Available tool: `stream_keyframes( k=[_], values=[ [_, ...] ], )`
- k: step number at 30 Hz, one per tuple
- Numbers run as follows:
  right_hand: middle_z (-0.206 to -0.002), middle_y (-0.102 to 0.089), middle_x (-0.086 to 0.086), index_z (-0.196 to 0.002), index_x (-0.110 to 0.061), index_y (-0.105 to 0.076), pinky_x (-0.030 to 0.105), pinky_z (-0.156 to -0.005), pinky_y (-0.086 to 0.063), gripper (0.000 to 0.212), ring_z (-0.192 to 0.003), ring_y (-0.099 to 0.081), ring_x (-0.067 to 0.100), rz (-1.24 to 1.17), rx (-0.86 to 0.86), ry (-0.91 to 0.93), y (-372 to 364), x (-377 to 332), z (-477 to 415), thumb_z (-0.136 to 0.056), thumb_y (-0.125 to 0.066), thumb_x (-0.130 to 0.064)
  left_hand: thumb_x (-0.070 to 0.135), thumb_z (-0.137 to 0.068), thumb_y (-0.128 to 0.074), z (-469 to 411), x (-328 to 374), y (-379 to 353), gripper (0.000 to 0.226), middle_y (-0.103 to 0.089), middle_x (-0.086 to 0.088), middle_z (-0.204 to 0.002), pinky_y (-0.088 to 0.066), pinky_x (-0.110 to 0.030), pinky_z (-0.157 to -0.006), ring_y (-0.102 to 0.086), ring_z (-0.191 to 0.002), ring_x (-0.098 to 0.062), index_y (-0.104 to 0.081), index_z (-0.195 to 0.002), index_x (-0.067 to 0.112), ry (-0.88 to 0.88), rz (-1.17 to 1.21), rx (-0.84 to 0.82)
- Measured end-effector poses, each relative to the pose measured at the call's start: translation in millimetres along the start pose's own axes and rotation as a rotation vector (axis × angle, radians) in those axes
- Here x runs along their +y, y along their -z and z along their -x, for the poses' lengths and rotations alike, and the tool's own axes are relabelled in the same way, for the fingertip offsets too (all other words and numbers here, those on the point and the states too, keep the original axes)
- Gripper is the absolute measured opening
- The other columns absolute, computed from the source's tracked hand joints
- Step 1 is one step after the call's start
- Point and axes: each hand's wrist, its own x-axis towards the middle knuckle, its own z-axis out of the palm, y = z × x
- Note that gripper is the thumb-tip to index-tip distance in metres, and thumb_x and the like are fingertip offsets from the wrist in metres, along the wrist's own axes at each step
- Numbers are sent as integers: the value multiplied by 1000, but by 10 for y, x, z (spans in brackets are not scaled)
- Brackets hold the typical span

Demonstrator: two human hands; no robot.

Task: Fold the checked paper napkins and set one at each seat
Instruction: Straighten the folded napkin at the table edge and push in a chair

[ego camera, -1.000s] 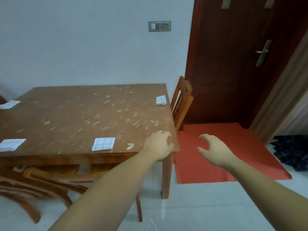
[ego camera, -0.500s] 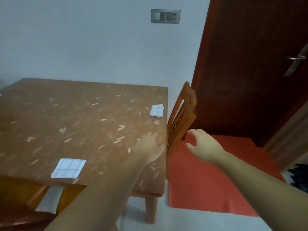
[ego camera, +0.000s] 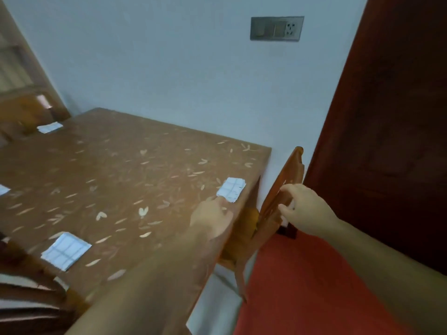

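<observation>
Folded checked napkins lie on the brown leaf-patterned table (ego camera: 121, 165): one at the right edge (ego camera: 231, 193), one near the front edge (ego camera: 65, 251), one at the far left corner (ego camera: 49, 127). A sliver of another napkin (ego camera: 3, 189) shows at the frame's left border. My left hand (ego camera: 212, 218) rests on the table with relaxed fingers, a fingertip at the right-edge napkin's near corner. My right hand (ego camera: 302, 209) grips the back of the wooden chair (ego camera: 294, 165) beside that napkin, fingers and thumb curled on its frame.
A red mat (ego camera: 302, 286) covers the floor under the chair, with a dark red door (ego camera: 387, 117) behind it. A wall socket plate (ego camera: 277, 29) sits above the table. More wooden chairs stand at the lower left (ego camera: 24, 298) and far left (ego camera: 29, 110).
I have moved closer to the table's right side. My left hand slid forward to the right-edge napkin. My right hand went from open air onto the chair back and took hold of it.
</observation>
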Motion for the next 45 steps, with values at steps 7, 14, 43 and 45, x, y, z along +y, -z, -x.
stream_keyframes(
  k=[7,14,43,45],
  values=[
    [-131,-55,3,-134,-19,-50,41,-97,-46,44,-118,-53,21,-1,-94,192,74,425,-974,-92,-53,-33,35,-86,-46,-611,299,-342,36,-58,1,-118,-45,-36,-92,-52,-117,-23,-58,-119,29,153,19,37],
    [-134,-53,3,-136,-18,-48,37,-101,-44,47,-122,-50,21,18,-250,255,-231,719,-2090,-93,-54,-35,35,-90,-52,-1580,255,-721,43,-50,2,-136,-44,-36,-97,-50,-121,-22,-51,-133,25,323,157,46],
    [-73,-72,3,-79,-8,-72,24,-50,-43,36,-54,-60,13,-241,-890,311,-1700,668,-4009,-93,-58,-37,21,-89,-56,-2092,403,-1447,11,-55,3,-72,-37,-20,-55,-46,-60,-9,-64,-85,15,1233,534,369],
    [-75,-71,3,-81,-8,-71,24,-50,-44,27,-56,-60,13,-242,-903,299,-1742,651,-3983,-93,-60,-30,24,-91,-58,-2126,360,-1457,18,-57,5,-71,-29,-17,-48,-44,-57,-4,-71,-93,12,1258,543,369]
  ],
)
